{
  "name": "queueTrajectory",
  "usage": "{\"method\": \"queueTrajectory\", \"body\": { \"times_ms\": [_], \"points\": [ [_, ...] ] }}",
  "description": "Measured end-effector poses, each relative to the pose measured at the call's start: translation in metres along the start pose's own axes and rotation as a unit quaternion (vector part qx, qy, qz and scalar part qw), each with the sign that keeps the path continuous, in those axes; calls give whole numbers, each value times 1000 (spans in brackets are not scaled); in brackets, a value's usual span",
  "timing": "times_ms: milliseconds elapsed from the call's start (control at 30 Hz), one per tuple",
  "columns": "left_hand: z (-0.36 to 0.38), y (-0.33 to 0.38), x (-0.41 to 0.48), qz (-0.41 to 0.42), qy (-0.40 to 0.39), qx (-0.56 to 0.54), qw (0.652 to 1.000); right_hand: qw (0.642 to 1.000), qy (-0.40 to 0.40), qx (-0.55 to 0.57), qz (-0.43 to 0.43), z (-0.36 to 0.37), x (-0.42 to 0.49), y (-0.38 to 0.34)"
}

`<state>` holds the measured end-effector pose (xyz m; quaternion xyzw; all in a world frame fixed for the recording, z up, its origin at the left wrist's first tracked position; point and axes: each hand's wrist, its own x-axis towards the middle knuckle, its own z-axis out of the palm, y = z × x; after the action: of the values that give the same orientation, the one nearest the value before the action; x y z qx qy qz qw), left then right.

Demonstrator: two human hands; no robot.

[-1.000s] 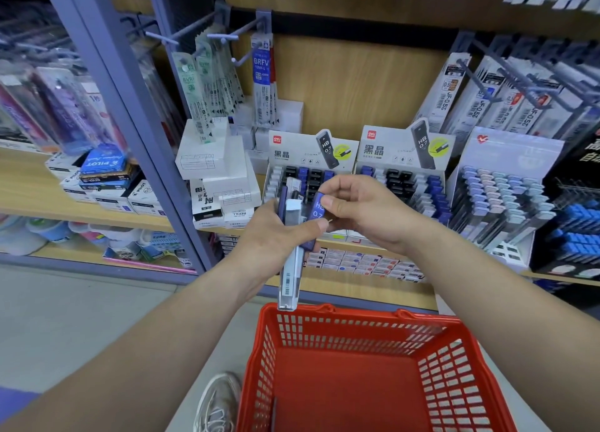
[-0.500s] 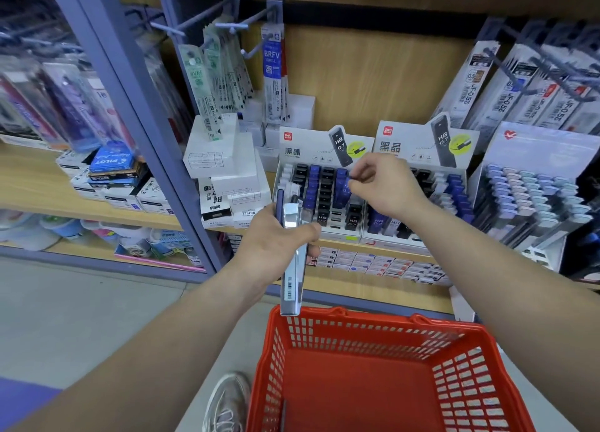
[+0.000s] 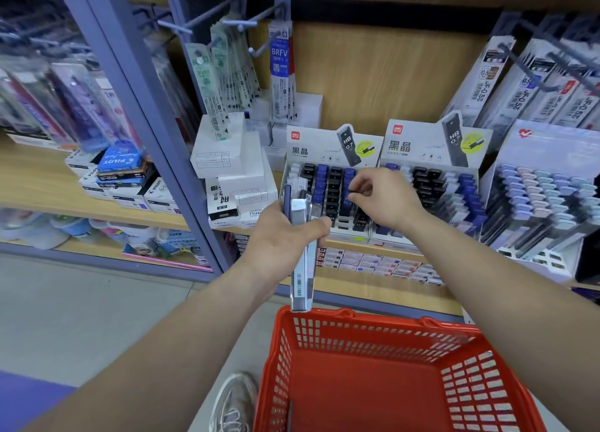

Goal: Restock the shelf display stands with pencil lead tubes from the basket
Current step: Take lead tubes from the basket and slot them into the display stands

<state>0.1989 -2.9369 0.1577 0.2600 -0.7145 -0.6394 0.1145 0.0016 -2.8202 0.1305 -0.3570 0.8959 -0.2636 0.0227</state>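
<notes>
Red plastic, the basket (image 3: 367,319) sits low in front of us, its far rim just under the bundle of pencil lead tubes (image 3: 303,269). Our left hand (image 3: 279,240) grips that bundle, fingers and thumb wrapped round its middle, and it stands nearly upright (barcode end down). Our right hand (image 3: 386,198) is at the left display stand (image 3: 324,151) on the wooden shelf (image 3: 373,289). Thumb and forefinger pinch the top of a blue tube (image 3: 345,204) seated in one of the stand's columns, among black and blue tubes, and the other fingers are curled. Just beside it is a second display stand (image 3: 418,147) of the same make, holding black, pale and blue tubes. We see a pale shoe (image 3: 233,402) on the floor left of the basket.
</notes>
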Motion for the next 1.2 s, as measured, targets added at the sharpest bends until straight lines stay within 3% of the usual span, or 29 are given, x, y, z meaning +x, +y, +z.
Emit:
{"method": "queueTrajectory", "body": {
  "times_ms": [300, 367, 467, 567, 633, 800, 1067, 1200],
  "points": [
    [-4, -1, -2, -7, -25, -13, 1000, 989, -2, -139, -51, 5, -2, -4],
    [-4, -2, -1, -5, -26, -21, 999, 994, 14, -92, -48, -2, -6, -10],
    [-3, -1, -2, -1, -42, -27, 999, 992, 20, 120, -31, -21, -25, -26],
    [4, 1, -5, 7, -82, -15, 997, 955, -96, 279, -30, -46, -54, -44],
    [12, 4, -10, 23, -113, -20, 993, 946, -144, 289, -36, -58, -71, -50],
    [34, 12, -22, 38, -172, -11, 984, 938, -146, 314, 15, -75, -100, -43],
    [73, 13, -37, 29, -233, 21, 972, 918, -97, 375, 82, -93, -152, -3],
    [89, 11, -39, 7, -222, 48, 974, 915, -23, 389, 103, -118, -164, 24]
  ]
}}
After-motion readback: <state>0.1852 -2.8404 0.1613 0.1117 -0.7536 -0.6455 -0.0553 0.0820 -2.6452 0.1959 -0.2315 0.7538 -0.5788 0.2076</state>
